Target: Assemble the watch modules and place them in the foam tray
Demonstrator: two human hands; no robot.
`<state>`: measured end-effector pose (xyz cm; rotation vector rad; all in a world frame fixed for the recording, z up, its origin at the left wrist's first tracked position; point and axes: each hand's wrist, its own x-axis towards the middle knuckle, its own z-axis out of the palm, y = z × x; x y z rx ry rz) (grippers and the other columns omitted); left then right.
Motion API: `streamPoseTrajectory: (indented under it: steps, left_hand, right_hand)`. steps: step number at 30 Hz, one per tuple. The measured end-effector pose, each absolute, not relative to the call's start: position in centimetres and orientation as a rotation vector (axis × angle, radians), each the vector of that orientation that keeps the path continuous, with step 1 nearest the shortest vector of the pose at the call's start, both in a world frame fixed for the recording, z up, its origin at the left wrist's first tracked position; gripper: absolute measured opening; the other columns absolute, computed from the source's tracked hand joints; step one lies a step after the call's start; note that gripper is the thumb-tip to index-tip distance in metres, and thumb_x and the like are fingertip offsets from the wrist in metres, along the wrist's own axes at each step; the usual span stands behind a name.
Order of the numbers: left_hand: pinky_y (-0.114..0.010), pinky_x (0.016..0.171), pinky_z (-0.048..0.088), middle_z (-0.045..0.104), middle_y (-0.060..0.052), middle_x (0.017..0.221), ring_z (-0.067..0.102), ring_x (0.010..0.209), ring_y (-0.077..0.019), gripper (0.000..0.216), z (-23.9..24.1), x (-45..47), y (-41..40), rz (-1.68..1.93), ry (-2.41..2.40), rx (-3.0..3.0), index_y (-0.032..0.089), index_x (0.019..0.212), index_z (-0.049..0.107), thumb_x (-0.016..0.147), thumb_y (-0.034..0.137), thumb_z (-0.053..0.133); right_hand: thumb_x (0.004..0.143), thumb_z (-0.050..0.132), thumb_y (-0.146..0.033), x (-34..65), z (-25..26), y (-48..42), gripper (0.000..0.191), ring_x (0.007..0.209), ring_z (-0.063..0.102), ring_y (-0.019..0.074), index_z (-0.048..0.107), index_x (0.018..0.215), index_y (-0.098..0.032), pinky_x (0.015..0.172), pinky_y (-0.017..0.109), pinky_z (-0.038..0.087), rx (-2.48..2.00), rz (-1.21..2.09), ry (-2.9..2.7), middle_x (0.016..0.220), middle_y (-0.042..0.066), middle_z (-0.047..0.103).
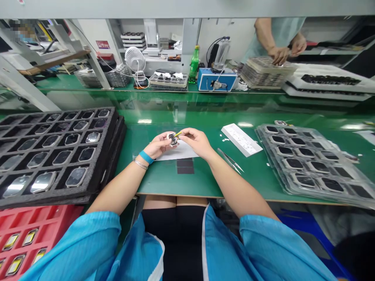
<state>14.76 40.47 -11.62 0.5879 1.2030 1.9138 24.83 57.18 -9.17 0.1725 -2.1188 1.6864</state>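
Note:
My left hand (160, 145) grips a small smartwatch case (172, 139), its dark inner parts facing up. At the case's edge, my right hand (195, 141) pinches a small yellow piece (178, 134); whether this is tape or a cable I cannot make out. Beneath both hands lies a white sheet (181, 150), with a dark rectangular pad (185, 166) at its near edge. Metal tweezers (230, 160) rest on the green table to the right of my right hand. Beyond them is a white strip-shaped block (241, 139) with small bits on it.
At left, a black foam tray (58, 150) holds several watch faces, above a red tray (32, 230). A clear plastic tray (316, 164) of watches stands right. Behind are a fan (135, 59), a green bottle (194, 64), a blue device (216, 80) and a co-worker's hands (279, 54).

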Motion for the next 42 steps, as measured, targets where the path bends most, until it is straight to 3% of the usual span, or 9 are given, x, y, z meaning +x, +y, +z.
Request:
streamPoseTrajectory:
  steps: [9, 14, 20, 26, 28, 31, 35, 38, 42]
  left_hand:
    - [-0.031, 0.078, 0.058, 0.072, -0.006, 0.093, 0.072, 0.079, -0.0195, 0.054, -11.7, 16.5, 40.5, 1.829, 1.092, 0.570, 0.019, 0.108, 0.062, 0.061, 0.031, 0.087]
    - [-0.028, 0.073, 0.059, 0.072, -0.007, 0.096, 0.073, 0.083, -0.0209, 0.046, -11.6, 16.7, 40.6, 1.810, 1.141, 0.511, 0.018, 0.105, 0.060, 0.066, 0.026, 0.082]
    - [-0.022, 0.060, 0.058, 0.073, -0.006, 0.088, 0.072, 0.073, -0.0185, 0.030, -11.4, 17.2, 41.1, 1.803, 1.237, 0.442, 0.015, 0.093, 0.061, 0.069, 0.021, 0.078]
    - [-0.021, 0.052, 0.056, 0.072, -0.005, 0.078, 0.070, 0.062, -0.0165, 0.021, -10.6, 17.1, 41.2, 1.859, 1.325, 0.324, 0.013, 0.087, 0.061, 0.069, 0.015, 0.071]
    - [-0.022, 0.054, 0.056, 0.073, -0.006, 0.081, 0.070, 0.065, -0.0164, 0.017, -10.2, 16.1, 40.5, 1.957, 1.370, 0.252, 0.013, 0.088, 0.061, 0.071, 0.013, 0.067]
    - [-0.028, 0.068, 0.059, 0.074, -0.007, 0.085, 0.071, 0.072, -0.0163, 0.011, -9.8, 13.8, 39.0, 2.156, 1.422, 0.113, 0.013, 0.086, 0.060, 0.075, 0.011, 0.060]
    - [-0.039, 0.089, 0.055, 0.074, -0.009, 0.088, 0.070, 0.086, -0.0186, 0.010, -10.4, 11.4, 37.4, 2.215, 1.420, -0.052, 0.013, 0.085, 0.059, 0.075, 0.010, 0.058]
    - [-0.042, 0.091, 0.054, 0.074, -0.009, 0.087, 0.070, 0.089, -0.0203, 0.012, -11.1, 11.1, 37.5, 2.114, 1.399, -0.115, 0.013, 0.084, 0.060, 0.073, 0.010, 0.060]
    - [-0.039, 0.087, 0.055, 0.073, -0.007, 0.079, 0.069, 0.082, -0.0189, 0.009, -11.4, 11.6, 38.1, 2.042, 1.433, -0.123, 0.013, 0.079, 0.061, 0.072, 0.008, 0.059]
  right_hand:
    - [0.083, 0.064, -0.035, 25.1, -8.9, 56.6, 0.015, 0.091, 0.065, 0.0180, 0.070, 0.089, -0.023, 0.088, 0.033, 0.050, 0.170, 1.565, -2.221, 0.097, 0.003, 0.071]
    - [0.085, 0.062, -0.034, 25.0, -9.3, 56.8, 0.013, 0.094, 0.063, 0.0194, 0.071, 0.089, -0.024, 0.089, 0.035, 0.050, 0.171, 1.414, -2.228, 0.098, 0.003, 0.070]
    - [0.085, 0.063, -0.033, 25.1, -9.8, 56.4, 0.013, 0.091, 0.063, 0.0193, 0.070, 0.090, -0.023, 0.089, 0.035, 0.049, 0.150, 1.350, -2.277, 0.093, 0.004, 0.070]
    - [0.083, 0.064, -0.039, 24.0, -10.9, 56.1, 0.024, 0.094, 0.063, 0.0189, 0.068, 0.101, -0.023, 0.087, 0.034, 0.051, 0.025, 1.570, -2.206, 0.100, 0.005, 0.069]
    - [0.083, 0.063, -0.040, 23.2, -11.1, 55.9, 0.029, 0.099, 0.063, 0.0191, 0.065, 0.106, -0.023, 0.088, 0.033, 0.051, -0.082, 1.628, -2.158, 0.107, 0.006, 0.069]
    - [0.082, 0.064, -0.032, 22.1, -11.0, 54.6, 0.015, 0.090, 0.064, 0.0185, 0.068, 0.092, -0.021, 0.087, 0.034, 0.050, -0.063, 1.566, -2.379, 0.098, 0.004, 0.070]
    - [0.081, 0.062, -0.016, 21.3, -11.2, 51.2, 0.009, 0.086, 0.062, 0.0195, 0.070, 0.079, -0.018, 0.087, 0.037, 0.048, 0.190, 1.223, -2.801, 0.090, 0.006, 0.067]
    - [0.080, 0.066, -0.015, 21.0, -12.0, 49.1, 0.005, 0.097, 0.059, 0.0242, 0.070, 0.078, -0.017, 0.096, 0.043, 0.044, 0.214, 0.952, -2.870, 0.093, 0.009, 0.064]
    - [0.082, 0.063, -0.014, 21.0, -13.0, 48.2, 0.011, 0.100, 0.054, 0.0249, 0.068, 0.073, -0.017, 0.099, 0.045, 0.042, 0.136, 0.897, -2.861, 0.096, 0.009, 0.060]
